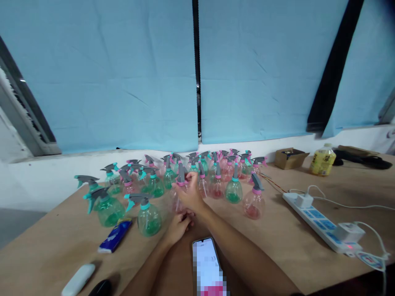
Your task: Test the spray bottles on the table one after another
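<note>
My right hand (193,192) is closed around the upper part of a pink spray bottle (181,179) with a grey trigger head, its thumb across the front. The bottle stands upright, its lower body partly hidden by my hands. Just below, near the bottle's base, my left hand (179,228) has its fingers curled in; whether anything is in them is hidden. A green spray bottle (149,220) with a turquoise trigger stands to the left. On the right are another green spray bottle (233,191) and a pink spray bottle (253,203). Each holds a little coloured liquid or tint at the bottom.
Several more pink and green spray bottles crowd the table's back. A phone (206,263) lies before me, a blue packet (115,236) and white case (78,279) at left. Rightward are a power strip (321,224) with cables, a yellow-labelled bottle (322,161) and a cardboard box (290,159).
</note>
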A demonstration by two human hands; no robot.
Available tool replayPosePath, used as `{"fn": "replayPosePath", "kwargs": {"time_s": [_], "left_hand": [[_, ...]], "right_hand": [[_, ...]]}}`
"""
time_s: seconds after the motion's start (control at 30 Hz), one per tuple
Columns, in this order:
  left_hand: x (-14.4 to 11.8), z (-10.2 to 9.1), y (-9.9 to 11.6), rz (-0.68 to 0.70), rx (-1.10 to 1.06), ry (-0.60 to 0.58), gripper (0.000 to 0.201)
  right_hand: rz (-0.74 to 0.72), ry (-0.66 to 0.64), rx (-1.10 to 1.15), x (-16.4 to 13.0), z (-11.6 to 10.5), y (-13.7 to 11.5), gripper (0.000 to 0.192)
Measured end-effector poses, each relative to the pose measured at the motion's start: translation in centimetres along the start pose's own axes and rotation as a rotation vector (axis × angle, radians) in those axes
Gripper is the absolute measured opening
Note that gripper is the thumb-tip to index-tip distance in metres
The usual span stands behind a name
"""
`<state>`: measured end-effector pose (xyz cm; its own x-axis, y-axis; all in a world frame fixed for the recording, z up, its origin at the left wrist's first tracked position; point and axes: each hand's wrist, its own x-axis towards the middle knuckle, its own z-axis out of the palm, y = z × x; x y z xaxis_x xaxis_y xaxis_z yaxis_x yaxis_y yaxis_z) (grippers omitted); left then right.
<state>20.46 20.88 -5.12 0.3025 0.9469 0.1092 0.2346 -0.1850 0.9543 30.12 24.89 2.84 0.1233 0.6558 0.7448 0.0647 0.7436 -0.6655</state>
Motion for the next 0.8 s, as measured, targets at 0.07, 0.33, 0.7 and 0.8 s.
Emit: {"fn": "replayPosePath", "kwargs": {"time_s": [0.07,0.33,0.7,0.8], "left_hand": [[0.1,0.0,-0.2,-0.01,-0.012,0.001,0.034],[0.3,-0.5,-1.4,0.0,0.053,0.005,0.033],[0.7,-1.2,-1.8,-0.043,-0.036,0.202,0.034],[0.7,-1.1,-1.6,-0.052,-0.019,0.174,0.032]], "right_hand": [[0.033,0.038,0.092,0.2,-0.5,-0.6,0.045],[0.24,0.002,0.182,1.6,-4.1,-1.0,0.021],[0.334,-0.384,0.313,1.7,-6.8,2.2,0.024],[0.36,-0.389,0.313,0.8,-6.5,2.8,0.018]]}}
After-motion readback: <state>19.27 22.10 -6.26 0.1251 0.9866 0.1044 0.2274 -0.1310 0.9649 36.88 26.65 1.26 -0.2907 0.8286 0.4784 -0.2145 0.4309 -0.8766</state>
